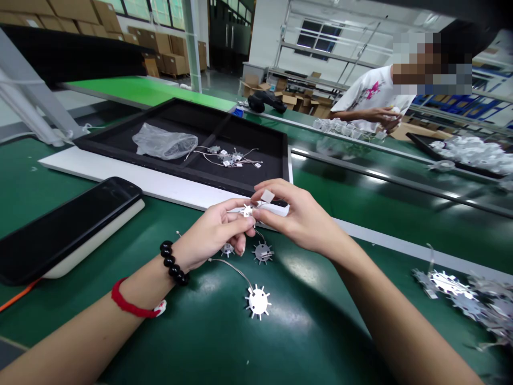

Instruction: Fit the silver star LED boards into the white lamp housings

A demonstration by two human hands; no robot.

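My left hand (218, 232) and my right hand (298, 214) meet above the green bench, both pinched on a small white star-shaped disc (247, 210) on a thin wire. The right thumb and forefinger also nip a small pale square tab (267, 196) above it. Two more toothed discs hang on the same wire: a grey one (263, 252) just below my hands and a white one (257, 301) lying nearer me. A black bead bracelet and a red cord sit on my left wrist.
A black tray (160, 171) holds a clear plastic bag (164, 141) and loose wired parts (230, 156). A dark curved panel (60, 227) lies at left. Several discs are heaped at right (468, 299). A person in a white shirt (372, 99) works across the conveyor.
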